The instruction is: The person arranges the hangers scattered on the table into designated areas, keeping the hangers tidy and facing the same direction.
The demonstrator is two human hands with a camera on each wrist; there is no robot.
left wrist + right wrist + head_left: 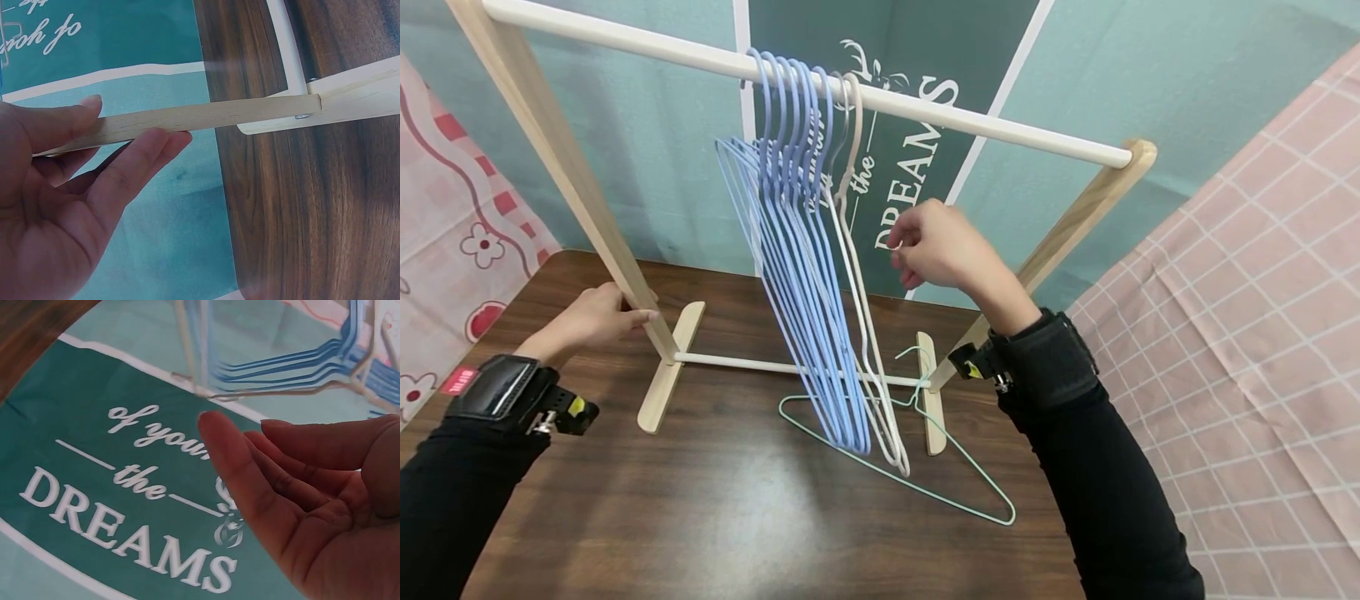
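Observation:
My left hand point(597, 315) grips the left wooden post point(561, 167) of a clothes rack low down. In the left wrist view, the thumb lies on one side of that post and the fingers on the other. My right hand point(942, 243) hovers right of the hung hangers, fingers loosely bent, with nothing in it. Several blue hangers point(801, 275) hang close together from the white top rail point(1000, 127). Beside them on the right hang white hangers point(859, 287); the nearest has a beige hook. A mint green hanger point(958, 505) lies below, near the rack's right foot.
The rack stands on a dark wooden table point(700, 500), with a white lower bar point(737, 362) between its feet. Behind it hangs a teal cloth with printed lettering point(917, 158). Pink patterned cloths cover the left side point(445, 208) and right side point(1262, 333).

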